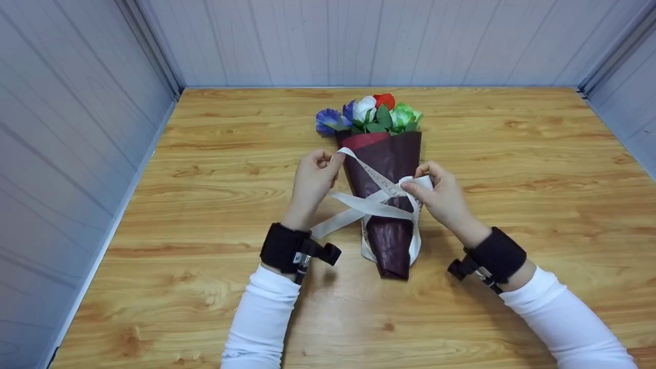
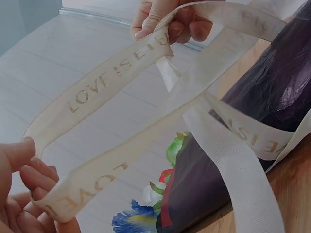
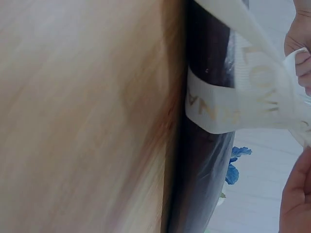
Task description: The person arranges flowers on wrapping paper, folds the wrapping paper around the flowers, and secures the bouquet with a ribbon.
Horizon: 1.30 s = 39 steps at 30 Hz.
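A bouquet wrapped in dark maroon paper (image 1: 382, 159) lies on the table, its blue, white, red and green flowers (image 1: 365, 110) toward the back. Around its lower half runs a white ribbon (image 1: 379, 177) printed with gold letters. Above the wrap, my left hand (image 1: 318, 174) pinches a stretch of that ribbon; in the left wrist view a loop of it bends around the fingers (image 2: 36, 174). My right hand (image 1: 443, 192) pinches the ribbon between thumb and fingers at the bouquet's right side. Loose ribbon strips cross over the wrap and reach out to the left.
The wood-grain table (image 1: 215, 287) extends around the bouquet on all sides. Pale panelled walls (image 1: 318, 46) border it at the back, left and right. Each wrist wears a black strap (image 1: 497, 253) with a small camera.
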Tool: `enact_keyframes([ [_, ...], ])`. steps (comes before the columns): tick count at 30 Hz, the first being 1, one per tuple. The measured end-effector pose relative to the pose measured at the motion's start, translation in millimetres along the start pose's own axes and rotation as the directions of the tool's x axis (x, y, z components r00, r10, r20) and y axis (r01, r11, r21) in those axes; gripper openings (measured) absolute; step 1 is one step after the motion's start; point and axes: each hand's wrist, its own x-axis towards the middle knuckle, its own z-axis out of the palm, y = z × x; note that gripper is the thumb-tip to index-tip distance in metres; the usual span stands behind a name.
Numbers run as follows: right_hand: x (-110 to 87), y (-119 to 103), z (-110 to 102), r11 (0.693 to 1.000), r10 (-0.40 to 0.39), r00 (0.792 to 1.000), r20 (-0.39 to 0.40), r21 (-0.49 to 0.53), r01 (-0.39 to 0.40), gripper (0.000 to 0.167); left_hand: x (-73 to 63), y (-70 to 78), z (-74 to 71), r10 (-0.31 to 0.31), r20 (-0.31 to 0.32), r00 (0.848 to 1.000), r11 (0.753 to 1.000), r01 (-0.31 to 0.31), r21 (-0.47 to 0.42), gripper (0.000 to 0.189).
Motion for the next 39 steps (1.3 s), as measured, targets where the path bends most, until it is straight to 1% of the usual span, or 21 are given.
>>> enact_keyframes([
  [3, 0.1, 1, 0, 1.000, 0.002, 1.000, -0.003, 0.004, -0.002, 0.025, -1.0, 0.1, -1.2, -0.004, 0.022, 1.000, 1.000, 0.004, 0.024, 0.026],
  [6, -0.3, 3, -1, 1.000, -0.002, 1.000, 0.002, 0.029, 0.002, 0.024, -1.3, 0.2, -2.9, 0.016, 0.024, 1.000, 0.999, -0.017, 0.040, 0.030],
  [8, -0.9, 3, -1, 0.999, -0.009, 1.000, 0.016, 0.034, 0.008, 0.021, -1.2, 0.2, -4.2, 0.031, 0.020, 0.999, 0.999, -0.031, 0.041, 0.029],
  [12, -1.7, 3, -3, 0.999, 0.002, 0.999, 0.047, 0.048, -0.005, 0.017, 0.0, 0.1, -6.2, 0.036, 0.011, 0.999, 0.999, -0.036, 0.023, 0.027],
  [14, -1.3, 4, -4, 0.998, -0.001, 0.999, 0.046, 0.060, -0.001, 0.017, 0.7, 0.3, -7.1, 0.032, 0.000, 0.999, 0.999, -0.032, 0.009, 0.027],
  [19, 0.9, 7, -6, 0.995, -0.022, 0.999, 0.042, 0.097, 0.018, 0.021, 2.6, 0.7, -9.9, 0.024, -0.033, 0.999, 0.999, -0.025, -0.036, 0.028],
  [22, 1.5, 6, -9, 0.995, -0.030, 0.998, 0.061, 0.092, 0.024, 0.022, 3.4, 0.7, -10.7, 0.025, -0.038, 0.999, 0.998, -0.027, -0.053, 0.029],
  [24, 1.9, 6, -12, 0.993, -0.027, 0.997, 0.067, 0.114, 0.019, 0.022, 4.0, 0.7, -10.8, 0.024, -0.040, 0.999, 0.998, -0.026, -0.055, 0.030],
  [27, 2.2, 7, -15, 0.982, -0.027, 0.997, 0.077, 0.189, 0.012, 0.024, 4.8, 0.3, -11.1, 0.015, -0.047, 0.999, 0.998, -0.018, -0.053, 0.029],
  [32, 2.0, 8, -16, 0.946, -0.060, 0.992, 0.111, 0.323, 0.021, 0.025, 5.1, 0.0, -11.8, 0.007, -0.054, 0.999, 0.998, -0.010, -0.055, 0.028],
  [35, 1.5, 9, -15, 0.934, -0.074, 0.990, 0.117, 0.357, 0.027, 0.024, 5.0, 0.1, -12.3, 0.006, -0.055, 0.998, 0.999, -0.009, -0.048, 0.028],
  [39, 1.1, 8, -14, 0.924, -0.066, 0.992, 0.111, 0.382, 0.018, 0.024, 5.7, -0.5, -12.7, 0.002, -0.055, 0.998, 0.999, -0.004, -0.049, 0.029],
])
